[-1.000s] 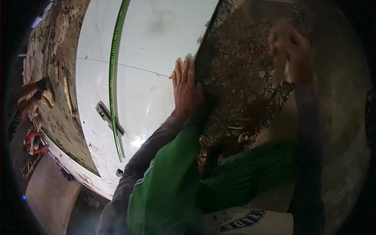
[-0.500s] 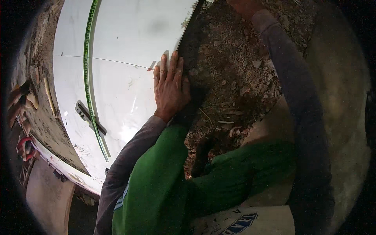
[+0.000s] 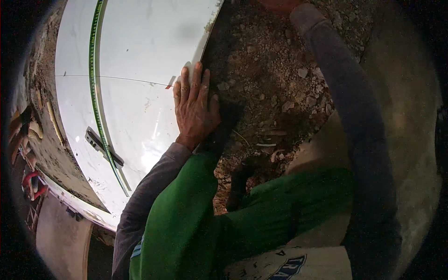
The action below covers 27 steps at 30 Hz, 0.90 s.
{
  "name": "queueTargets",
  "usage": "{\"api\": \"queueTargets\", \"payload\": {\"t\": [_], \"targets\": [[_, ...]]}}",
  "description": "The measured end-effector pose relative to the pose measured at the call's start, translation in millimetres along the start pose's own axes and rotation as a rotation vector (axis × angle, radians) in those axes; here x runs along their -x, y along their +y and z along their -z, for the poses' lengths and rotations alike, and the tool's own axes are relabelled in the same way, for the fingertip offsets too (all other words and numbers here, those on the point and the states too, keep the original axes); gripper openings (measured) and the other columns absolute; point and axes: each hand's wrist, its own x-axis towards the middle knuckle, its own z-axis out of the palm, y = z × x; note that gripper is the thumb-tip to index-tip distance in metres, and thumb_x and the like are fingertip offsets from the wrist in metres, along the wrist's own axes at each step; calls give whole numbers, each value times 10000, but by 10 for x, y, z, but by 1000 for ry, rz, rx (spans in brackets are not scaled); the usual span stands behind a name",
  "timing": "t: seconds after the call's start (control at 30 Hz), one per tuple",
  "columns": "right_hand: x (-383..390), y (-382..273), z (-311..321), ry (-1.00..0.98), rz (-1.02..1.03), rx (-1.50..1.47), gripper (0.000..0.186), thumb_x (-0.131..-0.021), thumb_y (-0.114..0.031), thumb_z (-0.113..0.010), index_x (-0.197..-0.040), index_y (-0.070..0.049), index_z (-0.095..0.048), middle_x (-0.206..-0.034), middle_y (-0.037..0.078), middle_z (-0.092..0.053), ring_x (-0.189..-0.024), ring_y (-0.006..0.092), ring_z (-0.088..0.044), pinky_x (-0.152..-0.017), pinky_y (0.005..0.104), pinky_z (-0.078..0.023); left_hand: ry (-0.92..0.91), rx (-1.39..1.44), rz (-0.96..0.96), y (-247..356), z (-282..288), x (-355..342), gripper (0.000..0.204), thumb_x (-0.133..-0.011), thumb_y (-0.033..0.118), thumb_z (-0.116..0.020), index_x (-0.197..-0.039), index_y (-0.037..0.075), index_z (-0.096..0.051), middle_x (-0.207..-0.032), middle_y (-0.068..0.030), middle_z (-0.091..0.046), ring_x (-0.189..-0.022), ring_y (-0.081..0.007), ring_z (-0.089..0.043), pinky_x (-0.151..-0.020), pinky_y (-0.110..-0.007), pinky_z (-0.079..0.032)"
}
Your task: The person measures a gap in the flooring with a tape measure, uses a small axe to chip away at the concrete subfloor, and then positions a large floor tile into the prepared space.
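The broad glossy white panel [image 3: 135, 51] fills the upper left of the frame, reaching to the centre. At its right edge, mid-frame, the left hand [image 3: 195, 112] lies palm down, flat, fingers outstretched and slightly apart. A small reddish pointed sliver [image 3: 169, 87] sits just beside the little finger, at the end of a thin dark line [image 3: 123, 78] running across the panel. Left of centre, a long narrow green measuring tape [image 3: 94, 70] stretches down the panel and crosses a slim dark-grey handheld tool [image 3: 95, 140]. At the top edge, above brown stony ground [image 3: 275, 70], the right hand [image 3: 280, 4] is dim and cut off, so its grip cannot be told
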Motion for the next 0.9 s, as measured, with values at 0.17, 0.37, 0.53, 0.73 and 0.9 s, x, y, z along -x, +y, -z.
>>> {"api": "queueTargets", "payload": {"t": [0.17, 0.37, 0.53, 0.73, 0.9], "targets": [[-54, -183, 40, -348, 96, -64, 648, -945, -533, -678, -582, -88, -377, -541, 49, -357, -530, 166, -383, -532, 434, -334, 1, 39, 6, -5, 53, 11, 675, -943, 205, -623, -1578, 79, -433, -1725, -105, -255, -1597, -398, -184, -1265, -626, -181], [18, -319, -31, -262, 28, -55, 651, -945, -569, -650, -575, -68, -460, -528, 85, -430, -510, 211, -440, -530, 454, -366, 61, 53, -11, -42, 23, 29, 668, -938, 189, -612, -1574, 83, -441, -1722, -106, -267, -1593, -398, -195, -1263, -627, -178], [133, -398, -2, -305, 52, 38, 635, -963, -568, -611, -590, -56, -563, -537, 117, -507, -508, 254, -499, -539, 466, -420, 23, 11, 28, -27, 34, 13, 668, -939, 190, -608, -1576, 86, -440, -1720, -106, -271, -1597, -395, -186, -1265, -626, -175], [156, -478, -119, -348, 188, 3, 575, -982, -520, -593, -711, -21, -683, -634, 177, -618, -566, 281, -597, -581, 475, -485, 28, 8, 19, -24, 9, 14, 666, -946, 193, -602, -1580, 84, -432, -1720, -106, -270, -1596, -391, -193, -1265, -627, -179], [213, -543, -91, -297, -52, -69, 565, -987, -514, -578, -824, 1, -740, -710, 221, -681, -621, 308, -643, -611, 481, -525, 24, 10, 18, -18, 45, 2, 661, -953, 198, -594, -1583, 83, -426, -1720, -106, -269, -1593, -397, -198, -1270, -614, -175]]}}
